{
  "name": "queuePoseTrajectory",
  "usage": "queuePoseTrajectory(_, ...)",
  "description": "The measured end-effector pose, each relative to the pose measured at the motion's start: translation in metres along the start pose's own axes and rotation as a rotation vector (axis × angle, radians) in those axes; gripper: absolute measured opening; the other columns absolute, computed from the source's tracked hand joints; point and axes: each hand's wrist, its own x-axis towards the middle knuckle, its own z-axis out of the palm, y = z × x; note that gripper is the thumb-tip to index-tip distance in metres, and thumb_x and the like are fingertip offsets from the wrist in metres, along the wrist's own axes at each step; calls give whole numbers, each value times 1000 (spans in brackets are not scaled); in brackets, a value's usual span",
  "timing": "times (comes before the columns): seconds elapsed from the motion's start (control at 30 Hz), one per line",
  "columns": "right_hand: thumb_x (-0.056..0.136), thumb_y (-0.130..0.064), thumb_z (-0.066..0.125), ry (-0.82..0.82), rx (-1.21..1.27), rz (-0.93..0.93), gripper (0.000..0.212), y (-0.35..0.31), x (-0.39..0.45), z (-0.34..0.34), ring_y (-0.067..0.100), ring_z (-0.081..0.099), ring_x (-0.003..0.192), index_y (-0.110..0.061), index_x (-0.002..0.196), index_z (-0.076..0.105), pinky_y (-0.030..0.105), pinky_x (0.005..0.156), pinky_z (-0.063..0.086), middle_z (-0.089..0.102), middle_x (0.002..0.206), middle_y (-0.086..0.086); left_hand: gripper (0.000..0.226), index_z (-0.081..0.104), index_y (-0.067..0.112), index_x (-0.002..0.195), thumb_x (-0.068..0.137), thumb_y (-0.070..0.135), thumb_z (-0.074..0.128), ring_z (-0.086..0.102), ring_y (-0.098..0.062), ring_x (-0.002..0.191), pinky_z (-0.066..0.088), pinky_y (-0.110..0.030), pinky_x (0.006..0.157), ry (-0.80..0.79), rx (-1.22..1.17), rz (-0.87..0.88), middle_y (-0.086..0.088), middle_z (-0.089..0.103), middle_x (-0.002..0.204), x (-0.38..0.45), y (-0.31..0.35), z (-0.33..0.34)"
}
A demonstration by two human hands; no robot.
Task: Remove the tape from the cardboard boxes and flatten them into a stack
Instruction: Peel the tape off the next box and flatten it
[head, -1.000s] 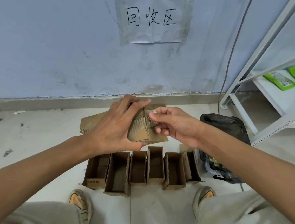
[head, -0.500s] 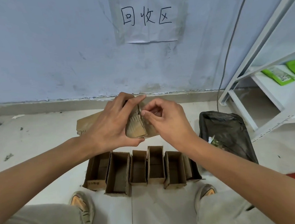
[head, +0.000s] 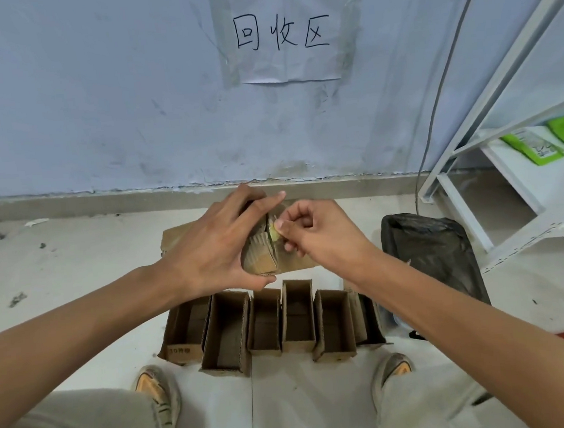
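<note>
Since previous frame: right hand (head: 323,235) drawn slightly back from left hand (head: 220,243), thumb and forefinger pinching yellowish tape (head: 273,232) at end of held box (head: 260,255). Near to far: shoes on tile floor (head: 73,266); row of open cardboard boxes (head: 269,320) standing side by side below hands; left hand gripping held box above row, fingers over top, thumb under; black bag (head: 431,255) right of row. Farther: flattened cardboard (head: 177,236) lying behind hands, white shelf (head: 522,172) at right, taped paper sign (head: 284,36) on wall.
</note>
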Motion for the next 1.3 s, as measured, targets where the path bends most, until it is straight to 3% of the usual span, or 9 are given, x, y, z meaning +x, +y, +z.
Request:
queuePoseTrajectory(0.1, 88, -45, 81, 17, -37, -26, 26, 0, -4, 0, 6, 70, 67, -21, 90, 71, 29, 68, 59, 73, 70, -6, 114, 33, 25, 160, 63, 56, 84, 53, -22, 119, 54, -42, 93, 27, -9, -25, -3, 43, 140, 1, 1, -4)
queuePoseTrajectory(0.3, 90, -41, 81, -5, -37, -2, 26, -8, -3, 0, 2, 60, 61, -18, 89, 70, 26, 65, 51, 67, 67, -9, 121, 30, 23, 162, 62, 51, 91, 53, -13, 114, 43, -19, 86, 50, -37, -22, -2, 43, 139, 2, 4, -7)
queuePoseTrajectory(0.43, 97, -44, 70, -22, -411, -84, 27, -8, -5, 1, 4, 52, 60, -21, 84, 63, 27, 59, 38, 59, 67, -11, 126, 25, 26, 164, 61, 47, 95, 45, -4, 110, 38, -9, 81, -3, -49, -22, 0, 43, 139, -1, 5, -4)
queuePoseTrajectory(0.53, 99, -43, 68, -14, -404, -119, 29, -6, -7, 2, 1, 49, 57, -24, 79, 59, 26, 57, 33, 54, 62, -13, 128, 23, 27, 165, 61, 47, 96, 53, -10, 109, 56, -26, 82, -12, -102, -42, 1, 43, 139, -3, 6, -3)
queuePoseTrajectory(0.63, 100, -42, 68, 27, -351, -148, 32, -4, -7, 4, -1, 49, 55, -27, 74, 57, 25, 58, 34, 53, 59, -15, 128, 22, 31, 165, 62, 49, 96, 59, -15, 112, 59, -40, 87, -5, -136, -84, 4, 42, 142, -3, 7, -5)
queuePoseTrajectory(0.83, 94, -44, 71, 121, -371, -182, 20, -5, -8, 7, 2, 64, 68, -30, 100, 60, 31, 66, 54, 67, 73, -10, 130, 19, 34, 165, 61, 50, 96, 55, -10, 110, 58, -36, 88, -33, -140, -128, 8, 40, 143, -2, 10, -8)
queuePoseTrajectory(0.97, 81, -38, 71, 185, -430, -245, 14, -8, -11, 4, -1, 63, 69, -30, 91, 66, 20, 65, 53, 67, 70, -12, 131, 19, 32, 165, 61, 49, 97, 57, -14, 114, 57, -38, 90, -43, -149, -114, 8, 39, 145, -3, 15, -11)
queuePoseTrajectory(1.13, 84, -25, 76, 49, -41, -37, 10, -8, -12, -2, 9, 69, 62, -19, 92, 72, 35, 70, 62, 73, 68, -3, 132, 17, 31, 165, 62, 53, 95, 53, -9, 116, 43, -11, 86, -44, -116, -62, 6, 38, 147, -6, 13, -12)
queuePoseTrajectory(1.3, 90, -19, 76, -24, -28, 61, 6, -4, -12, -2, 9, 66, 59, -15, 93, 73, 28, 67, 60, 73, 66, 0, 132, 17, 29, 166, 61, 60, 91, 35, 8, 104, 33, 9, 77, -33, -41, -24, 7, 40, 139, -11, 12, -7)
